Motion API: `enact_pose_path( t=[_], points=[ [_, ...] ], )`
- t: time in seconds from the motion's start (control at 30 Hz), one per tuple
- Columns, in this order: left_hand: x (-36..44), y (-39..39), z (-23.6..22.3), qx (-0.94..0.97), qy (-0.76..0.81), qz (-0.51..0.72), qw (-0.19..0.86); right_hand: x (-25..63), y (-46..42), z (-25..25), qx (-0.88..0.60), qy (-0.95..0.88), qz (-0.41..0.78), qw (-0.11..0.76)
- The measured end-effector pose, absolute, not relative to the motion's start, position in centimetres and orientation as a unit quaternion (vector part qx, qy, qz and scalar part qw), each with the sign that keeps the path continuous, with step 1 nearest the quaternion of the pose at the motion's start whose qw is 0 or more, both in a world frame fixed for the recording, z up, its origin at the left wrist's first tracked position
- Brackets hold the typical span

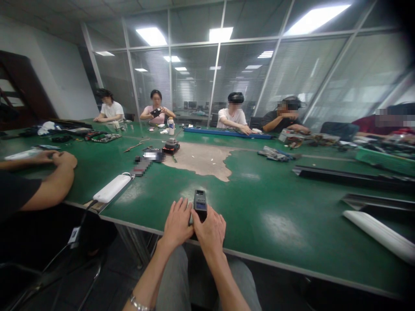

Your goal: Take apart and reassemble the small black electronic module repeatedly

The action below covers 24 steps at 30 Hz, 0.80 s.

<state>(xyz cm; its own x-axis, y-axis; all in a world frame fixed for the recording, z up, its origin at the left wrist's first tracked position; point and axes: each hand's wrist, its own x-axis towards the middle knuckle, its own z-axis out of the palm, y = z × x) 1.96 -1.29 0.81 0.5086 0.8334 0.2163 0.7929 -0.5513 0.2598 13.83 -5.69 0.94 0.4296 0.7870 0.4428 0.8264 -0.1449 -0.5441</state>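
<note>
A small dark handheld device with a screen [200, 200] stands at the near edge of the green table, straight in front of me. Buttons show on its upper face, above the bluish screen. My right hand [210, 229] is wrapped round its lower end, the thumb along its left side. Just left of the device, my left hand [177, 221] lies on the table with its fingers stretched out, the fingertips close to the device's side. Whether they touch it I cannot tell. The device's near end is hidden by my right hand.
A white power strip [112, 188] lies to the left, near a person's forearm [53, 183]. Ahead is a brown worn patch [201, 160] with a black-and-orange object [170, 146] beside it. Dark metal channels [343, 178] and a white bar [378, 233] lie right. Several people sit opposite.
</note>
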Motion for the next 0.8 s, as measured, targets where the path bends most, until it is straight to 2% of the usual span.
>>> enact_pose_path(
  t=[0.8],
  points=[
    [1.9,-1.2,0.4,0.869,0.461,0.177,0.035,15.1,-5.7,4.5,-0.729,-0.538,-0.041,0.421]
  ],
)
